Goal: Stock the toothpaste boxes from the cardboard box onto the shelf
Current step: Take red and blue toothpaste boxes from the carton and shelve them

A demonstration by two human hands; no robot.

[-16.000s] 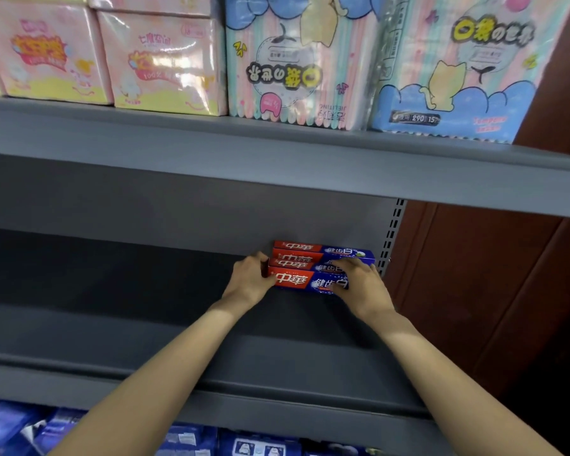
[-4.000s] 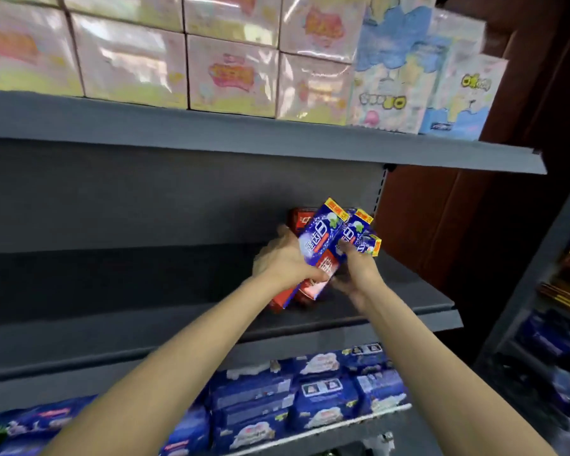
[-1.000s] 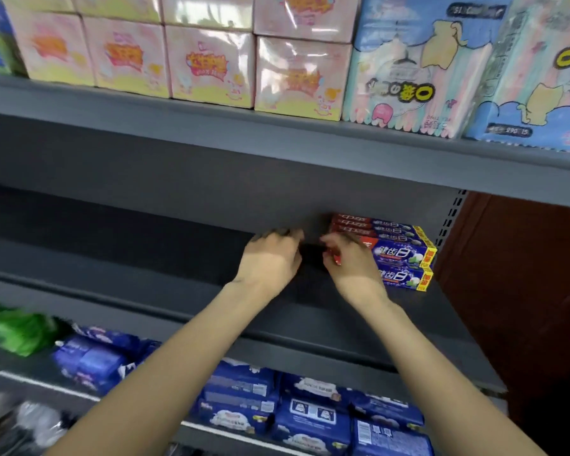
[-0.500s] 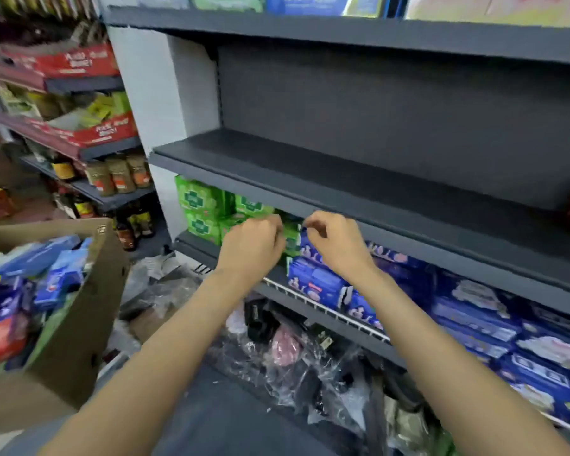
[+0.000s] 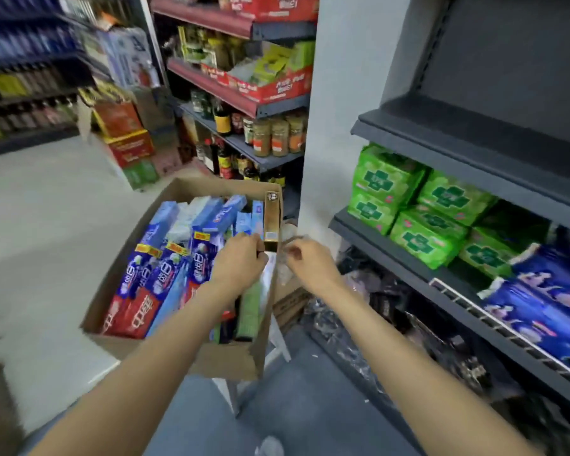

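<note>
left hand (image 5: 241, 261) fingers: hidden | right hand (image 5: 310, 263): motion-blurred

Single head view — looks down, close over cardboard box (image 5: 211, 360).

A pale, smooth floor (image 5: 40, 232) ran through the shop aisle. A white pillar (image 5: 343, 77) stood between dark grey metal shelving (image 5: 474, 133) on the right and red-edged shelves (image 5: 231, 90) crowded with jars and bottles. Stacked cartons (image 5: 125, 136) sat on the floor farther back, beside blurred dark shelves (image 5: 27, 60) at the left.
</note>
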